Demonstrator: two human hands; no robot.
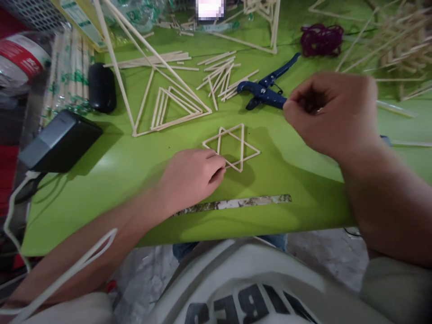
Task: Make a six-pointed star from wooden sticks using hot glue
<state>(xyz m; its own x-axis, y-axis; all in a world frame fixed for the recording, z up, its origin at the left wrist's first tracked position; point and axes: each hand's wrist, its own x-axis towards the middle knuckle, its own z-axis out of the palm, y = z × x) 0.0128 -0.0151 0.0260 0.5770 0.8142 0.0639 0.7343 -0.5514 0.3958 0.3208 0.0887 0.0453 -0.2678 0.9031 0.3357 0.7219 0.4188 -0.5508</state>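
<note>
A six-pointed star (242,146) made of thin wooden sticks lies flat on the green table. My left hand (194,177) is closed at its lower left corner, fingers pinched on the stick there and covering that point. Up to the right, my right hand (332,114) is raised with thumb and fingertips pressed together. Its fingertips overlap the handle end of dark blue cutting pliers (263,92); whether they grip it or something tiny I cannot tell. Below the star lies a flat, worn strip (232,204), its left end under my left wrist.
A large stick triangle frame (172,123) with smaller triangles inside stands behind left. Loose cut sticks (219,74) lie behind the star. Purple cord (320,40) and a stick structure (405,49) are at the back right. A black charger (60,141) and dark case (101,87) sit left.
</note>
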